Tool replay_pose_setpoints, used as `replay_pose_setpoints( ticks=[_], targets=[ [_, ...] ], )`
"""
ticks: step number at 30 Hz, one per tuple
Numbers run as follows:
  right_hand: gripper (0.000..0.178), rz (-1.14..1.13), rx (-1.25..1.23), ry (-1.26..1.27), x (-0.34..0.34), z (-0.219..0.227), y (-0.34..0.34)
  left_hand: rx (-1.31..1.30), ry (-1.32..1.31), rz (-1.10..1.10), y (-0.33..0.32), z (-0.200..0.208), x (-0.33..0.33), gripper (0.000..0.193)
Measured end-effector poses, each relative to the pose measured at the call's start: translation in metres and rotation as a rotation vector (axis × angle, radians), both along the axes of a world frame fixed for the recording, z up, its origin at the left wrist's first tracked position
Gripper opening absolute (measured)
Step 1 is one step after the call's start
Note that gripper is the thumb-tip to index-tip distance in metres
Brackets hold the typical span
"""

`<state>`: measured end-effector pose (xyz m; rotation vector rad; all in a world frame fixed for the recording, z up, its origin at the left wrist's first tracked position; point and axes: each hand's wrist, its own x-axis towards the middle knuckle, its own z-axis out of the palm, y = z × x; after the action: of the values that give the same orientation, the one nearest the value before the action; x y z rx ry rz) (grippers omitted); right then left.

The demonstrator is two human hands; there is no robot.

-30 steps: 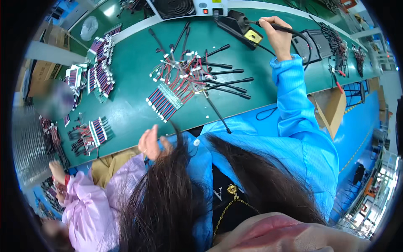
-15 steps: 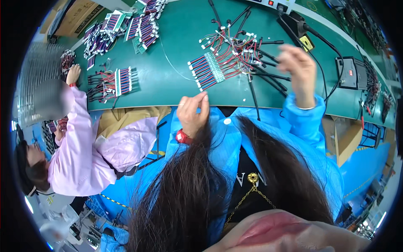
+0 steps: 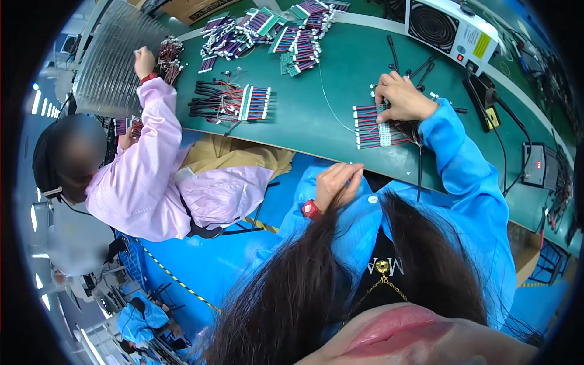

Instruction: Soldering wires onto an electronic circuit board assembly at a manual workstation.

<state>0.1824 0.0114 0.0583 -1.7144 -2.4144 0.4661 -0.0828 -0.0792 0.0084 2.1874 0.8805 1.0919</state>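
Observation:
My right hand (image 3: 401, 99) reaches over a green circuit board panel (image 3: 385, 135) on the bench, its thumb and fingers closed on the panel's far end. Short red, blue and black wires with white plugs (image 3: 365, 126) stick out on the panel's left side. On the right, thin red wires and black cables are partly covered by my hand and sleeve. My left hand (image 3: 337, 184) is at the front edge of the bench, near my lap, with thumb and fingers drawn together. Whether anything small is between its fingertips cannot be made out.
Wired boards are piled (image 3: 261, 27) at the back left. Another wired panel (image 3: 245, 103) lies before a co-worker in a pink sleeve (image 3: 159, 112). At the right are a white fan unit (image 3: 450, 33), a black tool stand (image 3: 480, 94) and a grey box with a red display (image 3: 538, 164).
My right hand has come down from the air at the right onto the panel. My left hand stays by the bench edge. The view has swung left, showing more of the co-worker.

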Motion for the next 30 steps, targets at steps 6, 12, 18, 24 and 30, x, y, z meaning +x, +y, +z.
replay_pose_setpoints(
  ticks=[6,12,18,24,30],
  targets=[
    [0.040,-0.132,-0.047,0.204,0.024,0.036,-0.029,-0.076,-0.049,0.027,0.013,0.006,0.005,0.014],
    [0.034,-0.201,0.449,0.527,0.050,0.076,-0.089,-0.111,-0.209,0.073,0.029,0.033,0.017,0.020],
    [0.026,-0.335,0.446,1.207,0.043,0.096,-0.131,-0.068,-0.492,-0.106,0.060,0.075,0.063,0.054],
    [0.025,-0.276,0.245,1.441,0.032,0.083,-0.115,-0.385,-0.238,-0.542,0.096,0.065,0.050,0.077],
    [0.016,-0.326,0.211,1.548,0.062,0.060,-0.105,-0.058,0.105,0.407,0.129,0.048,0.015,0.054]
  ],
)
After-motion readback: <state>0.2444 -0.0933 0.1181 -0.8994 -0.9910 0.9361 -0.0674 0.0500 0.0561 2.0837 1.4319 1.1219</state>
